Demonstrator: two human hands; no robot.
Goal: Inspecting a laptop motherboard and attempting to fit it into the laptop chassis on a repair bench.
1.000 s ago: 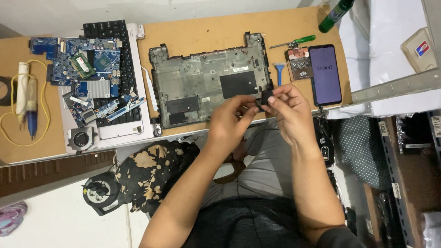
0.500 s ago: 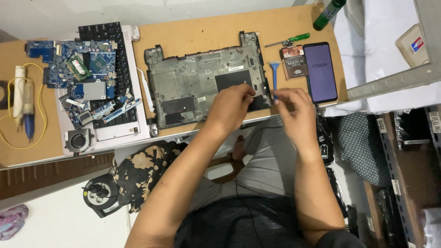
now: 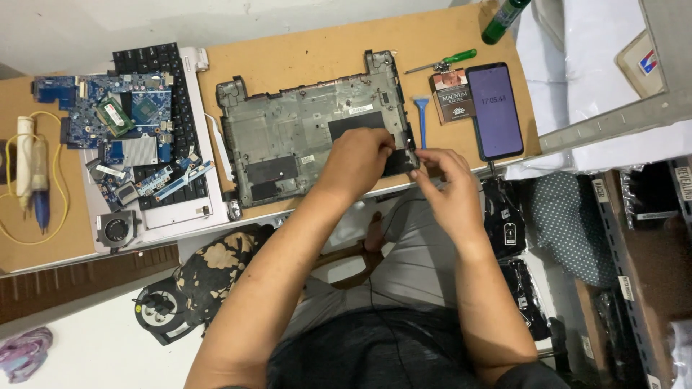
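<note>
My left hand (image 3: 360, 155) and my right hand (image 3: 443, 173) are close together, both pinching a small black part (image 3: 401, 160) at the near right corner of the grey plastic laptop bottom shell (image 3: 303, 133). The shell lies flat on the brown tabletop (image 3: 303, 61) so it stays steady. Right of the shell lie a blue plastic pry tool (image 3: 422, 119), a green-handled screwdriver (image 3: 443, 61) and a black phone (image 3: 495, 109), close enough to grab. Left of it sits the blue circuit board (image 3: 119, 119).

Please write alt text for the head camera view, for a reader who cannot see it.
Seen from above, a person's left hand and right hand meet at the near right corner of an empty grey laptop base shell on a brown desk. A blue motherboard lies left; a phone lies right.
</note>
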